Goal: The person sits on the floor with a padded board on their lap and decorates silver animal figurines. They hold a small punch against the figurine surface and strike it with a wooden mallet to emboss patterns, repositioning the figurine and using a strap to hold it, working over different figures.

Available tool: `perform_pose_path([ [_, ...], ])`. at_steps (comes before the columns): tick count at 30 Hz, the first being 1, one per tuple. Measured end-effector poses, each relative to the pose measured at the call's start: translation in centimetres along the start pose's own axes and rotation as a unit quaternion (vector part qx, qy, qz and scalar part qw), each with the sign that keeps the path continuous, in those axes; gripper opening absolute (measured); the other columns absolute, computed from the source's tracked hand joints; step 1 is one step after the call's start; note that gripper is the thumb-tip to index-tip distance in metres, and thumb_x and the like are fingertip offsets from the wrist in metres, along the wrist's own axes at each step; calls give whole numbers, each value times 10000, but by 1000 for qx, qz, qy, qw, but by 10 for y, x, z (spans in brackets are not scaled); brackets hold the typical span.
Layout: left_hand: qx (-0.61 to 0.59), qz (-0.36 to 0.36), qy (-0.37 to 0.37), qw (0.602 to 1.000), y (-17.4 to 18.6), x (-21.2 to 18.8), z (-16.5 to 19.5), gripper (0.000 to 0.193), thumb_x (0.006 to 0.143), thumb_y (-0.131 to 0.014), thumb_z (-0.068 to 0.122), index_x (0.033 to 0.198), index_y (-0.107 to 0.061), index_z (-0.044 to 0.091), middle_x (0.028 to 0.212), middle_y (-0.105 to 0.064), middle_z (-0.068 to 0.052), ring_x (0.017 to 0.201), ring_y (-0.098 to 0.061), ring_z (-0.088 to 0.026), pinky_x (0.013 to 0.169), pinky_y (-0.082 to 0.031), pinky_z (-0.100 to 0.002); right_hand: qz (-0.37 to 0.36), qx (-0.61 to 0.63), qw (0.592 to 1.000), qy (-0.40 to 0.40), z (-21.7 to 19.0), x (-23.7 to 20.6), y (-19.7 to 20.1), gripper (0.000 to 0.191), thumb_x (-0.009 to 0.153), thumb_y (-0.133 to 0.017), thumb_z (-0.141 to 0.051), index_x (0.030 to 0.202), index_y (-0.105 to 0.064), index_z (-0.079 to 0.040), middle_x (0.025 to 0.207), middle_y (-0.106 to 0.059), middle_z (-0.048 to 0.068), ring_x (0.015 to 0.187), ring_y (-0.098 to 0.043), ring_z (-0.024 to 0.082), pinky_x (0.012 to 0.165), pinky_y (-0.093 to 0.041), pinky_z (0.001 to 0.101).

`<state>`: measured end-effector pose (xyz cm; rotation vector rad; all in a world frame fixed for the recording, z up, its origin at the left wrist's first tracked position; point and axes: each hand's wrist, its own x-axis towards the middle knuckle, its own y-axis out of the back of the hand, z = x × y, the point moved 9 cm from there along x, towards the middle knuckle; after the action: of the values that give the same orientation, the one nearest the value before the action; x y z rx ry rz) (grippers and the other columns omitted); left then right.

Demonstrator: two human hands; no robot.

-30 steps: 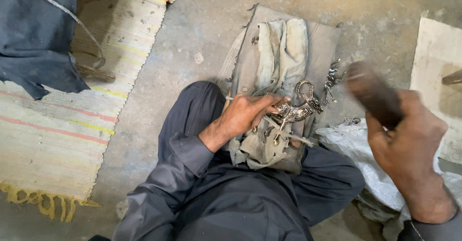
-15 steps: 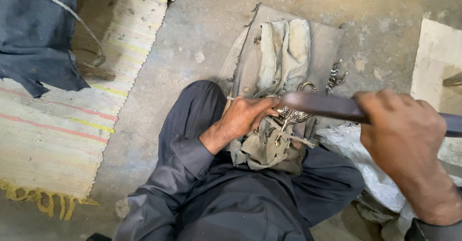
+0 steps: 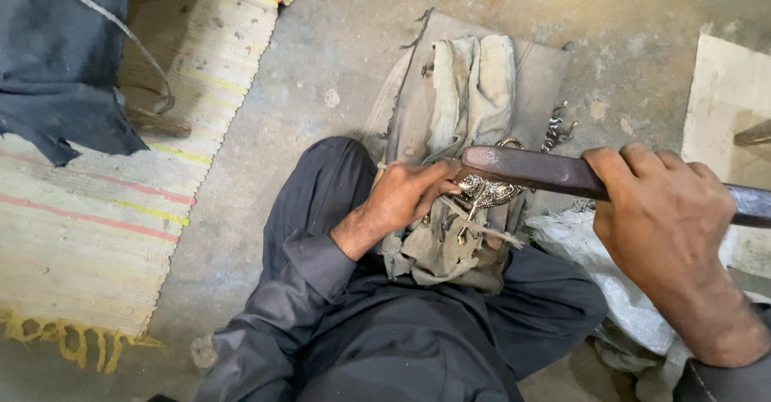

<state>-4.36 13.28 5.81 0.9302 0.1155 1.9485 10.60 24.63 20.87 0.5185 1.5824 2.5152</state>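
Left hand (image 3: pixel 405 195) presses a small ornate silvery metal piece (image 3: pixel 488 191) down on a wad of grey-green cloth (image 3: pixel 443 245) in the person's lap, fingers curled around it. Right hand (image 3: pixel 662 225) is closed around a long dark file (image 3: pixel 546 171), whose tip lies across the metal piece. More cloth rests on the concrete floor (image 3: pixel 337 57) beside a striped mat (image 3: pixel 120 209).

Tight over the lap, open to the far left.
Bar (image 3: pixel 546 173) crossing above metal piece (image 3: pixel 486 191); bare floor (image 3: pixel 337 57) beyond knee (image 3: pixel 329 177).
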Motion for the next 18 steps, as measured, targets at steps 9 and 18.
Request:
perform_pose_path([
  [9,-19,17,10,1000,5,0,1,327,938,-758,121,1241,-641,94,968,-750,-123,834,-748,-322,662,-567,-394,15,95,995,-39,11,0,-2,330,766,-758,-93,1081,-672,-137,925,-682,83,833,-693,299,727,-529,407],
  [18,-14,18,34,999,6,-3,0,347,932,-788,149,1250,-654,112,943,-748,-149,777,-727,-347,630,-553,-409,9,142,989,-30,5,10,3,327,726,-756,-91,1038,-662,-98,898,-671,99,819,-684,319,715,-530,414],
])
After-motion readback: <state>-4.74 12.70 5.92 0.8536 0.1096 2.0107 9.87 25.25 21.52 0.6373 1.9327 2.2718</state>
